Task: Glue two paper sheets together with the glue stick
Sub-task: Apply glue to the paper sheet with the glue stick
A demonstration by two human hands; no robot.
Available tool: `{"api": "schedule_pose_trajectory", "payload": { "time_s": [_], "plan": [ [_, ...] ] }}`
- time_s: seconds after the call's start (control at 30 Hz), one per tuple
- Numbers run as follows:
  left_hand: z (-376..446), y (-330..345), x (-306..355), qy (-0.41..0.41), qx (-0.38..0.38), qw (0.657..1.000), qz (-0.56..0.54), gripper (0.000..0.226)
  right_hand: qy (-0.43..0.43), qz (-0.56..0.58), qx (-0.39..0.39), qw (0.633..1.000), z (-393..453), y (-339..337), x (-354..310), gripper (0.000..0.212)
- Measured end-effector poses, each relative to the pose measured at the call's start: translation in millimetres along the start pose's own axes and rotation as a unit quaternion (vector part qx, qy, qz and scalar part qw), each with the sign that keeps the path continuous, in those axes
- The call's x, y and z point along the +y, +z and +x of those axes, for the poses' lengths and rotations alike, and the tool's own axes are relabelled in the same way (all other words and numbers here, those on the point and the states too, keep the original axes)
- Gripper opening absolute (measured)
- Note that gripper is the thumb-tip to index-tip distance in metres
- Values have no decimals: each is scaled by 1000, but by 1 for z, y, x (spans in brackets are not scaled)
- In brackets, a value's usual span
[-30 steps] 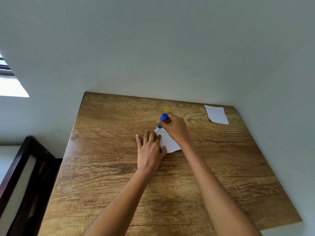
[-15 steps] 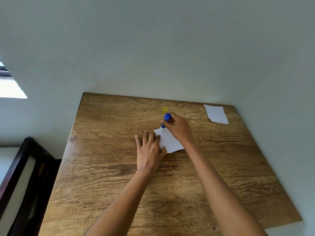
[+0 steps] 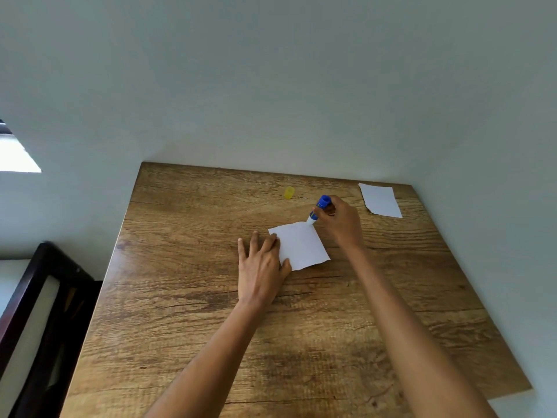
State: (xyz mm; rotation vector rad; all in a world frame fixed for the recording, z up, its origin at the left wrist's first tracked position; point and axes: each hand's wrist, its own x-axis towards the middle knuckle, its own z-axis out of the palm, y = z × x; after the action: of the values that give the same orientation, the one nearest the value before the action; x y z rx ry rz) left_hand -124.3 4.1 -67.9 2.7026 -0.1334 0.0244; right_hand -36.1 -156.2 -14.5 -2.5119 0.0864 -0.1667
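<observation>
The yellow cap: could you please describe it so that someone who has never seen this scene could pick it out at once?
Start at the wooden table and follow its far edge along the wall. The yellow cap lies by itself near the middle of that edge, beyond the paper sheet pinned by the left hand. It is the only small yellow thing; the glue stick in the right hand is blue.

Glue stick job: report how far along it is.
Done: the yellow cap is off and lies on the table. In hand: the left hand pins the near sheet while the right hand presses the glue stick to its far corner. Left: laying on the second sheet, which lies apart.
</observation>
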Motion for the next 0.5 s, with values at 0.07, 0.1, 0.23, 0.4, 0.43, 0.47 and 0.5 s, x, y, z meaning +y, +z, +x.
{"api": "schedule_pose_trajectory", "payload": {
  "time_s": [0.07,0.1,0.23,0.4,0.43,0.47,0.5],
  "plan": [
    [0,0,0,0,0,1000,2,56,3,18,13,1000,-1,-1,0,29],
    [0,-1,1,0,1,1000,4,56,-1,16,9,1000,-2,0,-1,29],
    [-1,-1,0,-1,2,1000,8,56,-15,-29,-13,999,-1,5,0,34],
    [0,2,1,1,5,999,34,52,8,13,17,1000,1,0,4,30],
    [-1,2,2,3,5,999,47,50,15,41,29,999,1,-2,3,29],
    [-2,3,3,5,8,998,64,47,21,66,42,997,0,-4,1,28],
    [-3,3,5,5,12,997,78,46,27,88,53,994,-1,-6,-1,26]
  ]
}}
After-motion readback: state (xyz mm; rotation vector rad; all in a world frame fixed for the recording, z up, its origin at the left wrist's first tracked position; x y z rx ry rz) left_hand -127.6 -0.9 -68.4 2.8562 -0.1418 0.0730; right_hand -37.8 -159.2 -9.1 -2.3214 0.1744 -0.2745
